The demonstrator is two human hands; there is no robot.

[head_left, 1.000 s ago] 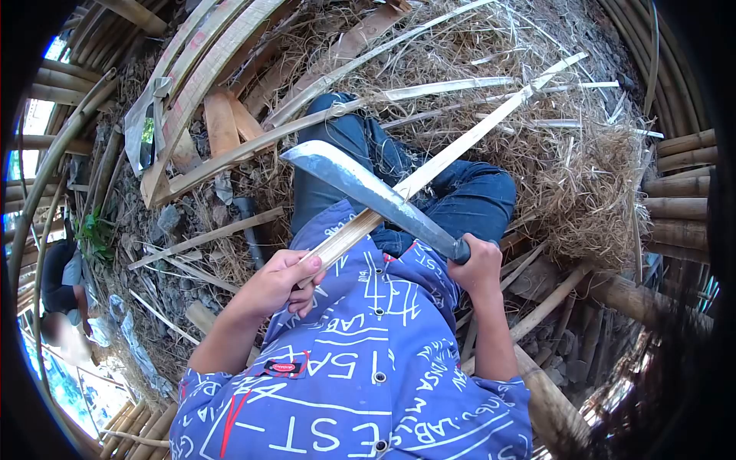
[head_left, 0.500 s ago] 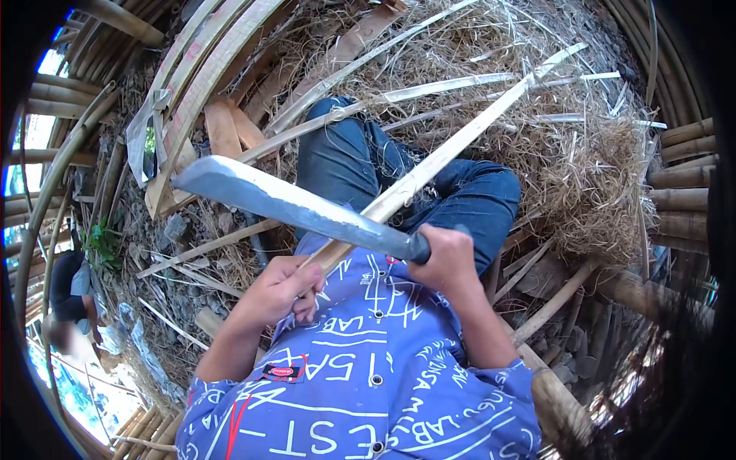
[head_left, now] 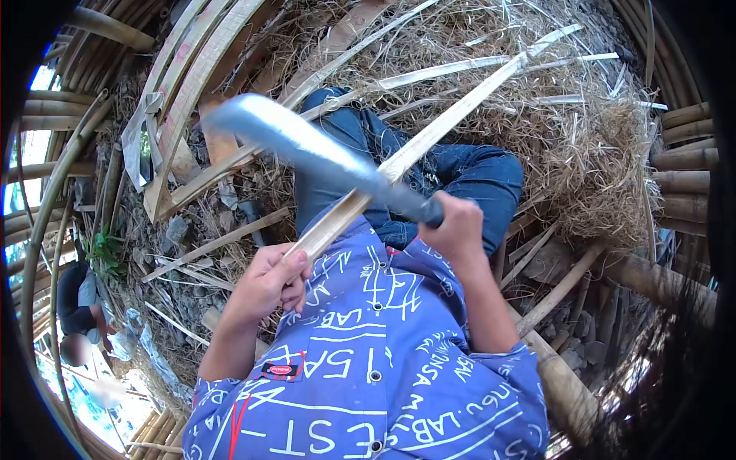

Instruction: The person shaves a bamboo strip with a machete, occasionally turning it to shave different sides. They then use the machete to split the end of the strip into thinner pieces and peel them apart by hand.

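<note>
My left hand [head_left: 280,277] is closed around the near end of a long split bamboo strip [head_left: 452,119], thumb along its top. The strip runs diagonally up and right over my lap, its far end above the pile of shavings. In my right hand [head_left: 454,228] is the dark handle of a machete [head_left: 295,142]. Its broad blade lies across the strip, tip pointing up and left, smeared by motion. Beneath the strip are my dark trousers [head_left: 479,184] and blue patterned shirt [head_left: 345,368].
A heap of fine bamboo shavings [head_left: 586,176] spreads ahead and right. Several long slats [head_left: 201,84] lean at upper left. Bamboo poles [head_left: 682,184] line both sides. A thick pole [head_left: 563,383] lies at lower right. Another person [head_left: 75,307] is at the far left.
The machete has moved away from my left hand along the strip, up and right, baring more of the strip's near end. My left hand has shifted slightly left.
</note>
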